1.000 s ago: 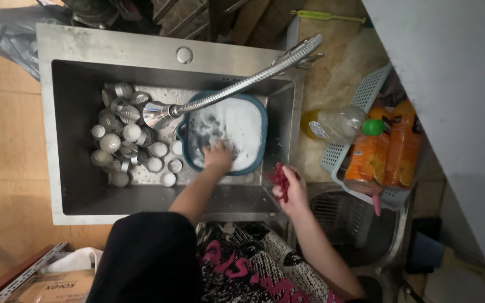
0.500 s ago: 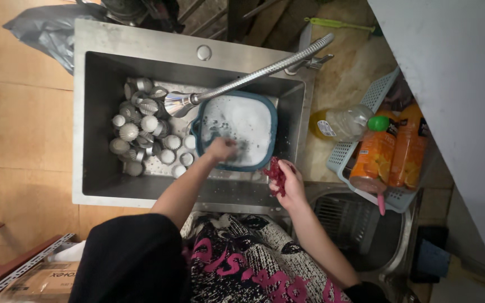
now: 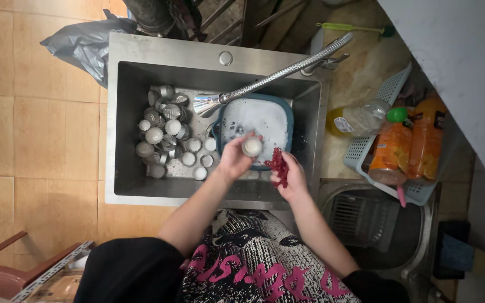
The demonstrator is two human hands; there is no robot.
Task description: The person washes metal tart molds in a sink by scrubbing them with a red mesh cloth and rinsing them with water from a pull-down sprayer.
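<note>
My left hand (image 3: pixel 236 158) holds a small fluted metal cup (image 3: pixel 252 147), foamy and pale, above the near edge of a blue basin (image 3: pixel 286 115) of soapy water. My right hand (image 3: pixel 291 177) grips a dark red scrubbing pad (image 3: pixel 279 165) right beside the cup, over the sink's front right corner. Both hands are close together, almost touching. A pile of several small fluted metal cups (image 3: pixel 166 134) lies in the left part of the steel sink (image 3: pixel 124 129).
A flexible steel tap (image 3: pixel 265 81) reaches over the sink from the right counter. A white plastic basket (image 3: pixel 388 90) on the right holds an orange bottle (image 3: pixel 394 151) and a clear bottle (image 3: pixel 360 119). A grey bag (image 3: pixel 82 42) lies at the back left. A second steel bowl (image 3: pixel 366 224) sits at lower right.
My left hand has lifted out of the soapy basin with a small metal cup and drawn back toward the right hand with the red pad. The view shifted slightly.
</note>
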